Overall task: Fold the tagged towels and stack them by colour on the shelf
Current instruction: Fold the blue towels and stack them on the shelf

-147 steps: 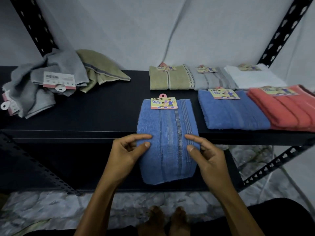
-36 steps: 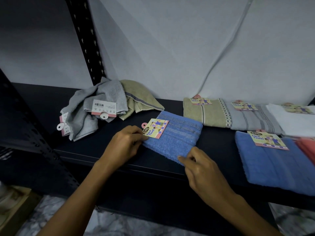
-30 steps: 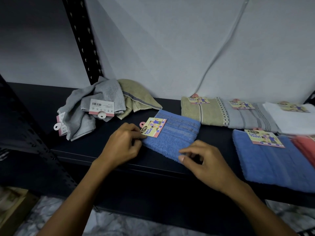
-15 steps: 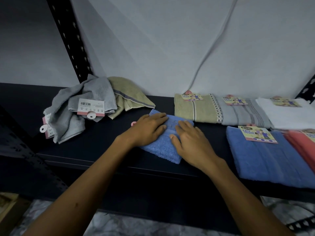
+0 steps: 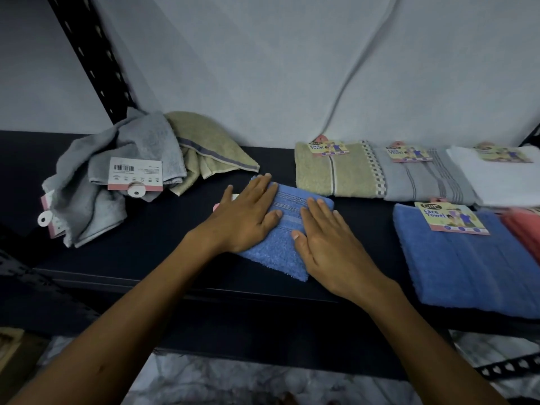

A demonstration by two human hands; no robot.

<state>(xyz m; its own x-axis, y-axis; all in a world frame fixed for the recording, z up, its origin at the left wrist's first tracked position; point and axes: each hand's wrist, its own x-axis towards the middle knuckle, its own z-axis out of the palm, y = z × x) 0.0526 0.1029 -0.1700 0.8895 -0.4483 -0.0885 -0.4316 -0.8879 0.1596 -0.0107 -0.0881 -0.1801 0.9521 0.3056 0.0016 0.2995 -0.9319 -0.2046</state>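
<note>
Blue terry lies under both your palms: the small folded blue towel [image 5: 282,229] sits on the dark shelf [image 5: 163,238], near its front edge and turned at a slant. Your left hand [image 5: 245,217] rests flat on its left half with the fingers straight and spread, pressing down and gripping nothing; your right hand [image 5: 327,244] lies flat on the right half in the same way, fingers straight and close together. A sliver of the towel's paper tag [image 5: 230,200] peeks out beside your left hand (most of it is covered).

To your right, well apart from that towel, a larger folded blue towel [image 5: 467,270] lies with its label facing up, and a coral towel [image 5: 523,229] touches its right edge. Behind them a row of folded towels runs along the wall: olive [image 5: 330,173], grey [image 5: 423,179] and white [image 5: 496,179], edge to edge. On the left of the shelf sits an unfolded heap, a crumpled grey towel [image 5: 117,176] with a barcode tag and an olive one [image 5: 210,144] tucked beside it.
</note>
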